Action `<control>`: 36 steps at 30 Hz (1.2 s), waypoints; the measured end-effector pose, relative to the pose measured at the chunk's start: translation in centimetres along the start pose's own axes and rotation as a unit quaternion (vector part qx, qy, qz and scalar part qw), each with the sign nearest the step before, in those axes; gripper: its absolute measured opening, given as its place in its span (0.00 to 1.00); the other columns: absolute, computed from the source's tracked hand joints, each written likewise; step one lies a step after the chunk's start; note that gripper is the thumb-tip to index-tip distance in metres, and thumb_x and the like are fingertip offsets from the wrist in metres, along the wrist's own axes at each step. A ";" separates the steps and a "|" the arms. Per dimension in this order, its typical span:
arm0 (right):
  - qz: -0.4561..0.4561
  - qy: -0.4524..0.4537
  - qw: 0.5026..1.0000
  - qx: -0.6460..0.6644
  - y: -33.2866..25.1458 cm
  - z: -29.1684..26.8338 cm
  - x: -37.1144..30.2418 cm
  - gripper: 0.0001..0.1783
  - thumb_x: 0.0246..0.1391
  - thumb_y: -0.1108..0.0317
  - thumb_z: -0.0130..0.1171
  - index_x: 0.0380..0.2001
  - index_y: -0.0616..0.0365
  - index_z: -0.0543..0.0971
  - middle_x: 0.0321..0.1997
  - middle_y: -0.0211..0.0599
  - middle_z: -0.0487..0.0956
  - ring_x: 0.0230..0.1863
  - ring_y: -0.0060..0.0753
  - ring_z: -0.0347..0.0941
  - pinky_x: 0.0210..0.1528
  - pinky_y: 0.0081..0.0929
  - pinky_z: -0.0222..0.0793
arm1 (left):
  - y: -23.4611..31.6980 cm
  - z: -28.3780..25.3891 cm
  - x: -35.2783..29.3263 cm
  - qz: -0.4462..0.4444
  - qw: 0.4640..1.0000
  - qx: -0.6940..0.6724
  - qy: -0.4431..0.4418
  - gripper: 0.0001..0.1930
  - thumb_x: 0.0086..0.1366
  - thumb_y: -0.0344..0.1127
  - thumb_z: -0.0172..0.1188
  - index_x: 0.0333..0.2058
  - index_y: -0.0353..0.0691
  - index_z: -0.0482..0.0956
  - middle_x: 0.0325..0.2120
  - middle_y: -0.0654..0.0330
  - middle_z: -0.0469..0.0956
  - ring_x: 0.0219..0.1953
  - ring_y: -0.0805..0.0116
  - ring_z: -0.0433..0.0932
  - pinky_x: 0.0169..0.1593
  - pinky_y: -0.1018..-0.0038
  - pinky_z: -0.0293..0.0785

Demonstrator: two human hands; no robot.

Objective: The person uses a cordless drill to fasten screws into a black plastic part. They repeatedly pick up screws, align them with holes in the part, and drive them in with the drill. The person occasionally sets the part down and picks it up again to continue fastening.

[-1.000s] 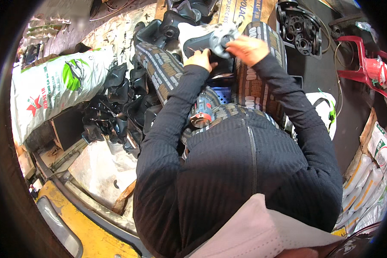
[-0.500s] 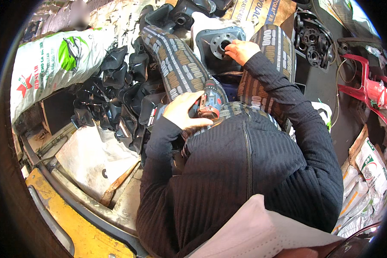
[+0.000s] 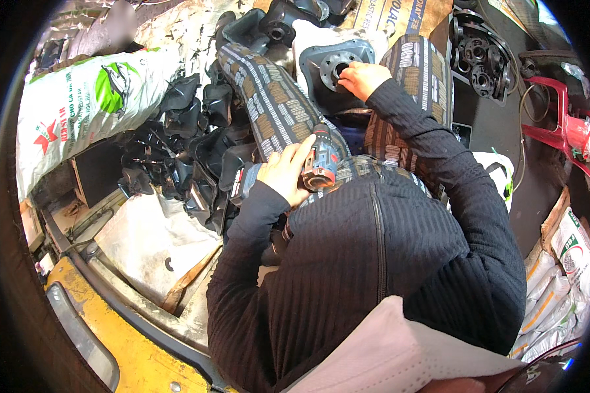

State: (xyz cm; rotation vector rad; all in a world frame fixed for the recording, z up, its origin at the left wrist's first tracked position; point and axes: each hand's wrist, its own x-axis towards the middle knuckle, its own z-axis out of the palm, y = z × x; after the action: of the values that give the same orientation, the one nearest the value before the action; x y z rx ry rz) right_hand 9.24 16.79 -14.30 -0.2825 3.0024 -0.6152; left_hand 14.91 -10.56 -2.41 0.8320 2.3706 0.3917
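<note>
My left hand (image 3: pixel 284 171) is closed around a cordless drill (image 3: pixel 320 165) lying across my lap. The drill's battery end (image 3: pixel 245 179) sticks out to the left of the hand, and its orange-and-grey body shows on the right. Ahead, between my knees, stands a dark grey moulded housing (image 3: pixel 361 52) with a round metal flange (image 3: pixel 330 76) that has small holes around a central opening. My right hand (image 3: pixel 366 80) is at that opening, fingertips pinched together at its right edge. Whatever they hold, if anything, is hidden.
Black moulded parts (image 3: pixel 167 164) are heaped at the left, beside a white printed sack (image 3: pixel 85 111). More dark parts lie at the far side (image 3: pixel 278 29). On the right are round black metal pieces (image 3: pixel 478 59), a red plastic frame (image 3: pixel 560 118) and stacked bags (image 3: pixel 550 288).
My left hand has drawn its thumb and fingers in around the drill. The right hand stays at the flange's opening, its fingertips shifted slightly. The whole view has moved a little.
</note>
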 end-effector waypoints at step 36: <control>0.224 0.040 0.102 0.968 -2.0 -0.7 -4.8 0.17 0.62 0.64 0.41 0.44 0.66 0.72 0.27 0.32 0.71 0.34 0.33 0.73 0.53 0.43 0.69 | 5.1 -7.2 2.6 0.110 0.989 -0.021 0.099 0.20 0.46 0.35 0.68 0.41 0.41 0.76 0.34 0.58 0.79 0.35 0.59 0.79 0.42 0.68 0.74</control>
State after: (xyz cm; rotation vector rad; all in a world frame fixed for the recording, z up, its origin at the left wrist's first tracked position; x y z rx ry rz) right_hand 14.18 16.18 -12.70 0.7334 -0.2140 -2.8453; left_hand 11.17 -5.56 4.35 1.0825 2.4475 0.6383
